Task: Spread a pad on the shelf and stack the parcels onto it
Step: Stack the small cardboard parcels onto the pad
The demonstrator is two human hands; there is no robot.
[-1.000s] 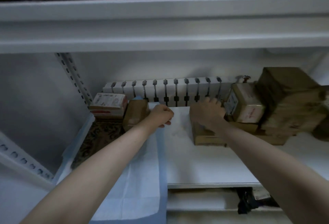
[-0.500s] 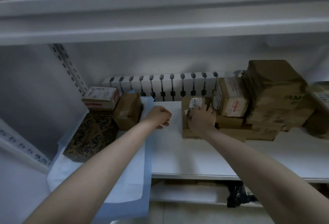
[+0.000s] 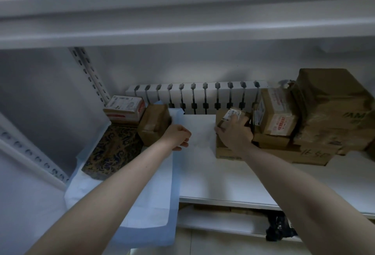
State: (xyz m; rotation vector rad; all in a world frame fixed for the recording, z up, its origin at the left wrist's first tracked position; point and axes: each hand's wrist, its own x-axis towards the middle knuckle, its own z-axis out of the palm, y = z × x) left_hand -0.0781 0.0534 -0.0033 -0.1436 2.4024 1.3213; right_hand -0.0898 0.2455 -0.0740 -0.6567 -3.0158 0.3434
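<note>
Gripping small parcel in right hand, fingers curled round it | left hand fisted at pad edge, pinch unclear | risk: pull may topple pile beside it

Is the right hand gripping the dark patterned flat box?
No, the right hand grips a small brown cardboard parcel with a white label; the dark patterned flat box lies apart at left.
</note>
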